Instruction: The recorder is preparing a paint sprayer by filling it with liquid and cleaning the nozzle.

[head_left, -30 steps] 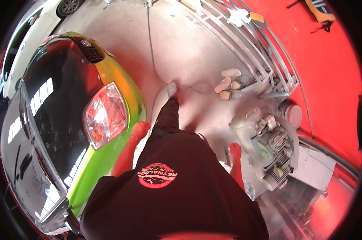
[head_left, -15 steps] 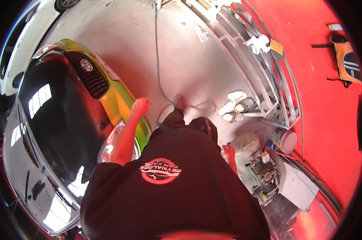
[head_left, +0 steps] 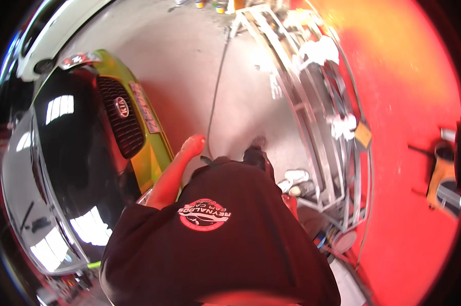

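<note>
My left hand [head_left: 193,146] hangs in front of the yellow-green car [head_left: 163,145], near its front bumper but apart from it. Its fingers are curled in, and I see nothing held. Low by my right side is my right hand [head_left: 290,203], partly covered by my dark shirt and blurred, so its fingers do not show clearly. The car has a dark, glossy hood [head_left: 70,132] and a black grille [head_left: 119,115]. White shoes [head_left: 295,177] lie on the floor just beyond my right hand.
A metal frame rack [head_left: 312,132] with white cloths [head_left: 342,126] stands to my right. A dark hose [head_left: 217,92] runs along the floor ahead. Beside the rack's near end sits a bucket [head_left: 342,240]. A white vehicle [head_left: 57,38] stands far left.
I have stepped forward: the rack, shoes and bucket now sit lower and closer in view. My left hand has swung slightly right, still curled. My right hand is more hidden by my shirt.
</note>
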### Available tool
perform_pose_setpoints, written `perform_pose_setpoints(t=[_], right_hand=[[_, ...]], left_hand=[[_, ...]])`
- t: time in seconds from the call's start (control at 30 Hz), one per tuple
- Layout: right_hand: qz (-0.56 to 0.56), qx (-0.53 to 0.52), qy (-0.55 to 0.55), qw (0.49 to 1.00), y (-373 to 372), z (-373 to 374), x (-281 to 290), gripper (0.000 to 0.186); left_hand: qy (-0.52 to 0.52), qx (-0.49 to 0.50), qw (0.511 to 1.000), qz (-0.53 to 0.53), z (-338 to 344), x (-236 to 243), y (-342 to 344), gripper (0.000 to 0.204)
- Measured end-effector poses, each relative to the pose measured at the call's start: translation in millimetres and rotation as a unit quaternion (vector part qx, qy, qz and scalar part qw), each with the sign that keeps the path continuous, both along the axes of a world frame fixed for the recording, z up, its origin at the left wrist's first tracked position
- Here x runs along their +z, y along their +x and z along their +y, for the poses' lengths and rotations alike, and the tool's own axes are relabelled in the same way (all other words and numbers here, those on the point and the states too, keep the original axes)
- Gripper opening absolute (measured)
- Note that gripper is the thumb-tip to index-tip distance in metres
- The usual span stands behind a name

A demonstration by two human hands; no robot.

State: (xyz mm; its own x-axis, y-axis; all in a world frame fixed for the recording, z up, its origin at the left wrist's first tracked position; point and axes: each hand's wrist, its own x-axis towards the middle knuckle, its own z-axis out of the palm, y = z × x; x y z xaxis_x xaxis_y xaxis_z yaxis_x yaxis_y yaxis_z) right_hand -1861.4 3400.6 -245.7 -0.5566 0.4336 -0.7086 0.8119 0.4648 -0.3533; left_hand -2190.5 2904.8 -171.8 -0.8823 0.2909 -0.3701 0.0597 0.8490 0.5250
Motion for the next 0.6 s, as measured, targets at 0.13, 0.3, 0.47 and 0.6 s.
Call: perform_pose_setpoints(t=[0.13,0.3,0.47,0.6], right_hand=[[0.032,0.234,0.029,0.971,-101.3,82.4,-28.0,0.018],[0.234,0.555,0.283,0.746,-297.3,141.9,-15.2,0.018],[0.036,0.218,0.046,0.974,-527.4,33.1,-10.1,0.017],[0.126,0.299,-0.022,0.946,-718.9,-98.0,1.6,0.016]], left_hand=[[-0.083,0.147,0.984,-0.061,-56.2,-14.2,19.2,0.023],[-0.25,0.221,0.923,-0.191,-90.0,-9.8,24.7,0.024],[-0.122,0.376,0.897,-0.196,-112.8,-8.0,-54.2,0.023],[-0.097,0.328,0.925,-0.167,-154.5,-13.3,-172.2,0.021]])
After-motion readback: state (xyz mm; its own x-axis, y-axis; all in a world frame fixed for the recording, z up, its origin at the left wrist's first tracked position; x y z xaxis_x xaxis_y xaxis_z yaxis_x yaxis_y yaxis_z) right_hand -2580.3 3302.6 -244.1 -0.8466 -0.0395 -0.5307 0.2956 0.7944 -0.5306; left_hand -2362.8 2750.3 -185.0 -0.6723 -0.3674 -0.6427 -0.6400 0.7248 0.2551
